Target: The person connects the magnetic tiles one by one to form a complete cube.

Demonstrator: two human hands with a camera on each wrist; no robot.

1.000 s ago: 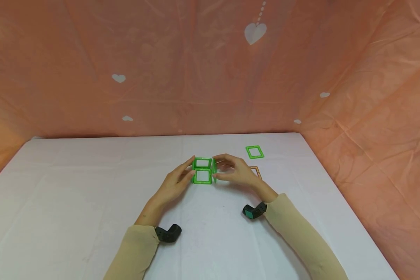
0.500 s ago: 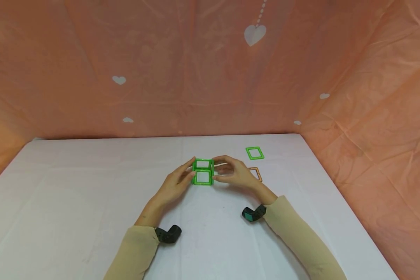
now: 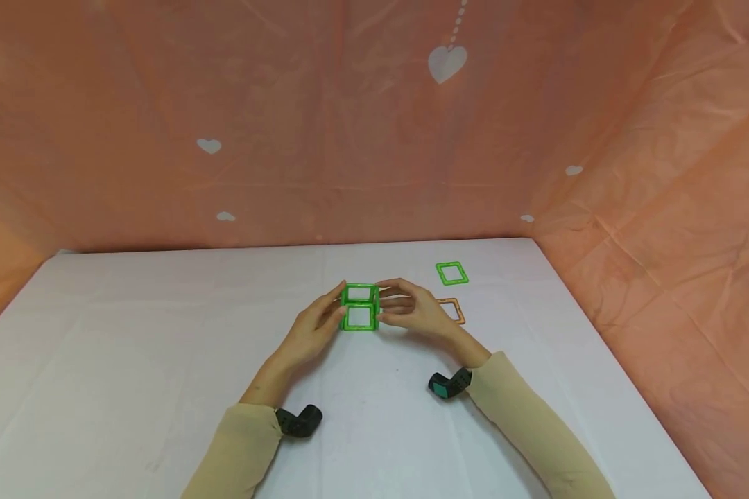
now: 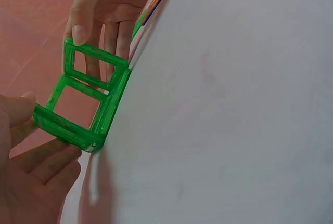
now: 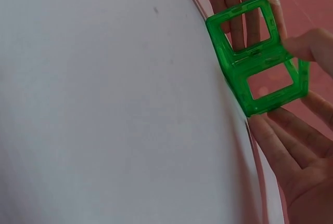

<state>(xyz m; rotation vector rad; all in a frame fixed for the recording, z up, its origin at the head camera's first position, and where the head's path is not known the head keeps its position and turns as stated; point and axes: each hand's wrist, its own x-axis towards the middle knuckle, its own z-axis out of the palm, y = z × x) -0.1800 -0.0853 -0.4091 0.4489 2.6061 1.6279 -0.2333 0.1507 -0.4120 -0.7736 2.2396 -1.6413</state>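
Observation:
Green square magnetic tiles with open centres stand joined as an open-topped box (image 3: 359, 304) on the white table. In the head view my left hand (image 3: 308, 331) pinches the box's left tile (image 4: 65, 129), thumb at the near edge and fingers at the far one. Opposite it, my right hand (image 3: 419, 310) holds the right tile (image 4: 91, 51) the same way. That right tile stands upright against the base, its edges meeting its neighbours. The right wrist view shows the right thumb (image 5: 312, 47) on a green edge, with the other fingers spread along the outside.
An orange square tile (image 3: 461, 312) lies flat just beyond my right hand, partly hidden by it. Farther back lies a loose green tile (image 3: 454, 282). Orange cloth (image 3: 318, 138) with pale hearts hangs behind the white table (image 3: 162, 360) and along its right side.
The right tile, apart from the box a second ago, now sits against it; my right hand has moved it slightly left. My left hand keeps its place on the left tile.

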